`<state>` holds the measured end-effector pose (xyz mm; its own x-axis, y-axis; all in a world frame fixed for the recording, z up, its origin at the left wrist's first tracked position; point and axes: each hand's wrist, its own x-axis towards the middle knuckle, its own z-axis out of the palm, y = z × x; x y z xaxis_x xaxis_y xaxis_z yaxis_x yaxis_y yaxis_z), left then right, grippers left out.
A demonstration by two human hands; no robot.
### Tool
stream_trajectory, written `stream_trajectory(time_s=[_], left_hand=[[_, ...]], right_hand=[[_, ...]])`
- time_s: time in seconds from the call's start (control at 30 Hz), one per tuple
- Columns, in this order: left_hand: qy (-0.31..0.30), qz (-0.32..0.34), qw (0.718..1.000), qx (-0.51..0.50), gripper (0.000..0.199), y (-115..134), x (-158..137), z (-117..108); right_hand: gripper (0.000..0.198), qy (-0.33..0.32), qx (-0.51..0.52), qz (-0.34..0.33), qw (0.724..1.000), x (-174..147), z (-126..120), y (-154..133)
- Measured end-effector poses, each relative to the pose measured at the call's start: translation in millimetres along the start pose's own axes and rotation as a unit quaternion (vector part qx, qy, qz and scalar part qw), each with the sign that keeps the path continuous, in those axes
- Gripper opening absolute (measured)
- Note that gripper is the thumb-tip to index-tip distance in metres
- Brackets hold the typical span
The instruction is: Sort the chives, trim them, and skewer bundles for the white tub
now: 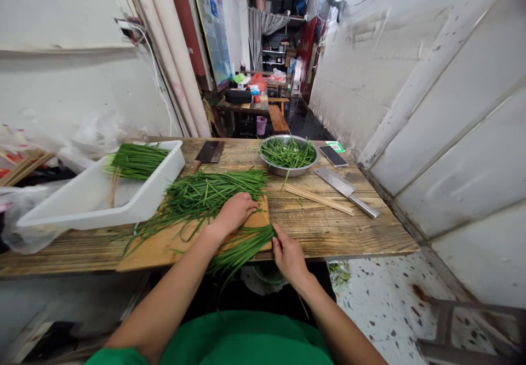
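Observation:
My right hand (290, 255) is closed on one end of a small bunch of garlic chives (246, 247), with thumb and fingers pinching it at the cutting board's right edge. The loose green ends fan out left over the board's front edge. A thin stick (303, 306) shows below that hand; whether the hand holds it I cannot tell. My left hand (236, 211) lies at the near right side of the large chive pile (201, 192), fingers curled and pinched on chive ends. Under the pile is the wooden cutting board (158, 244).
Left stands a white tray (139, 203) with bundled chives (142, 160). Behind the board lies a dark-bladed cleaver (210, 151). To the right are a steel bowl (283, 172) of chives, bamboo skewers (318, 198), a metal cleaver (335, 181) and a phone (333, 156).

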<state>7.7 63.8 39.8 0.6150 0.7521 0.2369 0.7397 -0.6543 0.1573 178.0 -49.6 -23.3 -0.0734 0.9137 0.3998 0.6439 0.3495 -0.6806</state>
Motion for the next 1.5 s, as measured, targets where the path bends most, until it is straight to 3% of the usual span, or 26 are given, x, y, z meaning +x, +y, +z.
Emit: stream_trajectory(time_s=[0.2,0.5,0.7,1.5], left_hand=[[0.012,0.001,0.999,-0.052,0.015,6.7,3.4,-4.3],[0.012,-0.119,0.984,-0.130,0.014,13.5,1.6,3.3],[0.013,-0.106,0.980,-0.168,0.021,10.6,-0.6,3.4],[0.048,-0.055,0.980,-0.187,0.016,10.7,-5.7,10.0]], right_hand=[[0.041,-0.003,-0.008,0.002,1.000,0.8,-0.9,-0.7],[0.040,-0.004,-0.010,0.000,1.000,0.6,-1.4,-0.8],[0.041,-0.003,-0.016,0.001,1.000,0.6,-1.2,-0.4],[0.040,-0.005,-0.029,0.009,1.000,2.1,0.0,-1.3]])
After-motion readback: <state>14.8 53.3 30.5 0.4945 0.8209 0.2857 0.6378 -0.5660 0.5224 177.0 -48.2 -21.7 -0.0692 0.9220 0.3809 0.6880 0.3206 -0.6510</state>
